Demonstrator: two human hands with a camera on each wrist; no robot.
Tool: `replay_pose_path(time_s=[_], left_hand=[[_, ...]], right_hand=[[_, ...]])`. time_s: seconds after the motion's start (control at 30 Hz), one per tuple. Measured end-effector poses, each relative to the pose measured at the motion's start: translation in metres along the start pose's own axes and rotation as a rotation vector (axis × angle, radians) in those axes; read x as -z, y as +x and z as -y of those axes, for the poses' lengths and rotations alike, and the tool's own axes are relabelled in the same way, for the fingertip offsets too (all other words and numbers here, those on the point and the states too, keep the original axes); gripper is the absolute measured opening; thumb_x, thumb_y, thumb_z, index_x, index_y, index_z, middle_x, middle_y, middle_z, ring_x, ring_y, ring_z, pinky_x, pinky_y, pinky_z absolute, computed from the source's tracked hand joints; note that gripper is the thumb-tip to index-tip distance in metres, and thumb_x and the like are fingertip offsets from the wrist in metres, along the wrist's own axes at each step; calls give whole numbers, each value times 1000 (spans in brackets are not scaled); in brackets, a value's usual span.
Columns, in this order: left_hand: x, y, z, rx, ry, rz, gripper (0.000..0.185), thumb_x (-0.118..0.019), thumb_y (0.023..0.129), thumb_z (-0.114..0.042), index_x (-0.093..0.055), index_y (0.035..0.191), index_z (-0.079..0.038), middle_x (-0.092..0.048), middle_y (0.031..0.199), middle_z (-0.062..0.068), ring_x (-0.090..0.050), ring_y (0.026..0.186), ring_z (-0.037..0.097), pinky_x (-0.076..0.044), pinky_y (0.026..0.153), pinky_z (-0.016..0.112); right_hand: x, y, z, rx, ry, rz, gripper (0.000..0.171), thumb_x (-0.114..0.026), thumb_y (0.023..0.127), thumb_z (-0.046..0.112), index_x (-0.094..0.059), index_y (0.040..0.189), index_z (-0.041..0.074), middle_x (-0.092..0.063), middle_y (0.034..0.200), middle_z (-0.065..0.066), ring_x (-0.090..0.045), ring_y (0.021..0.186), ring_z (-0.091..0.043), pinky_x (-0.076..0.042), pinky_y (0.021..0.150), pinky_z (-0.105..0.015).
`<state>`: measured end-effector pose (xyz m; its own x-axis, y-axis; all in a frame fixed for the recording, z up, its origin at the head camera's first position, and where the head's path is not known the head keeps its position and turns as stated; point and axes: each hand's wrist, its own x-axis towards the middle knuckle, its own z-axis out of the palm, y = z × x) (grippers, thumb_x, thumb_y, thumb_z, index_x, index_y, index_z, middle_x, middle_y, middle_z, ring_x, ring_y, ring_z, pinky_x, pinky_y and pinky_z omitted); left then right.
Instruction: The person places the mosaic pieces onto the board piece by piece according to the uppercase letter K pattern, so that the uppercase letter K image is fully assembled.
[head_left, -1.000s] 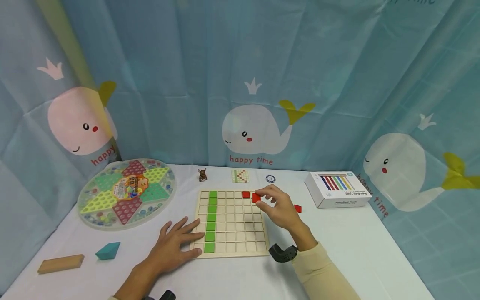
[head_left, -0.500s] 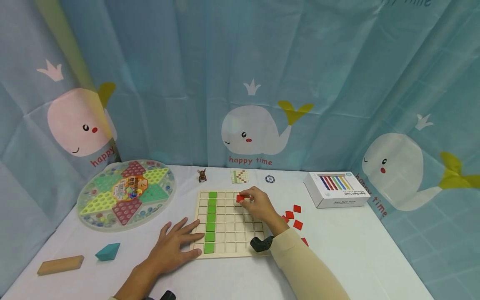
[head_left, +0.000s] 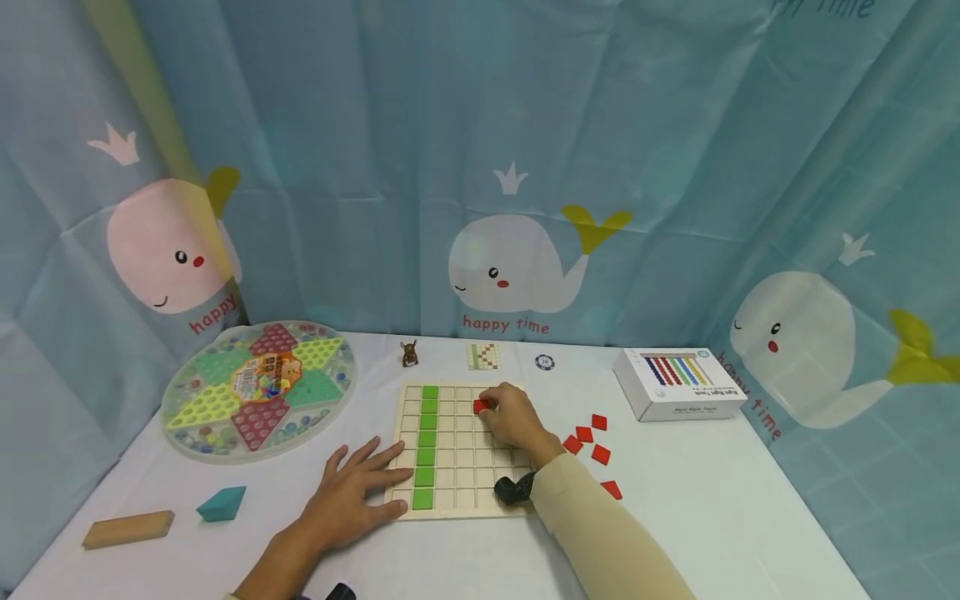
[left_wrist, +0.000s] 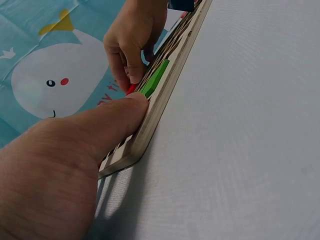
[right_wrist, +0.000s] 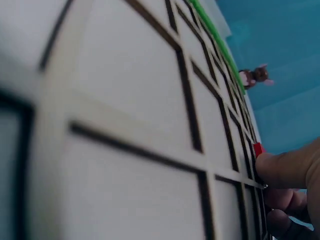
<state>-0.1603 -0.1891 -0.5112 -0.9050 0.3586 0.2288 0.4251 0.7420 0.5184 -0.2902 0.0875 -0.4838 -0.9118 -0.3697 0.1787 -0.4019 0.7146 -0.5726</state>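
**Your right hand (head_left: 513, 417) and the red tile (head_left: 480, 406) have moved toward nine o'clock**

Compared with one second ago, you hold this tile farther left, above or in the second row of the board (head_left: 465, 514); I cannot tell if it is seated. It lies between twelve and one o'clock from the board's centre. Your right thumb and fingers pinch it. Your left hand (head_left: 352, 496), fingers spread, touches the board's edge at eight o'clock. The loose tiles (head_left: 601, 454) are at three o'clock.
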Motion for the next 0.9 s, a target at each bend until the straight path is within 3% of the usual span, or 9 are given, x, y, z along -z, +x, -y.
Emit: replay_pose_path(time_s=[0.2,0.47,0.67,0.9], left_hand=[[-3,1,1,-3,7,-7,47,-71,80,-54,-71,119,-27,-47,144,-5,-30,138,34,-5,106,63],[-2,0,0,9,9,-4,47,-71,79,-54,-72,118,-28,-47,144,-5,-31,138,33,-6,106,62],[-1,-1,0,17,11,7,47,-71,79,-53,-72,118,-27,-48,144,-4,-30,138,33,-6,106,63],[-1,0,0,26,13,24,48,-69,81,-56,-71,120,-28,-46,145,-5,-29,139,33,-5,106,62]], right_hand=[[1,-2,-2,-5,-13,-3,30,-67,86,6,-69,115,1,-60,93,-4,-57,85,-20,-49,78,-39],[12,-13,-1,90,44,-93,27,-65,87,1,-70,114,2,-66,96,-5,-57,85,-20,-49,75,-38],[44,-34,7,166,149,-180,30,-70,86,0,-68,116,2,-66,98,-11,-58,88,-22,-49,76,-44],[92,-70,15,247,150,-220,36,-72,85,4,-66,120,7,-64,99,-4,-57,88,-24,-48,72,-47]])
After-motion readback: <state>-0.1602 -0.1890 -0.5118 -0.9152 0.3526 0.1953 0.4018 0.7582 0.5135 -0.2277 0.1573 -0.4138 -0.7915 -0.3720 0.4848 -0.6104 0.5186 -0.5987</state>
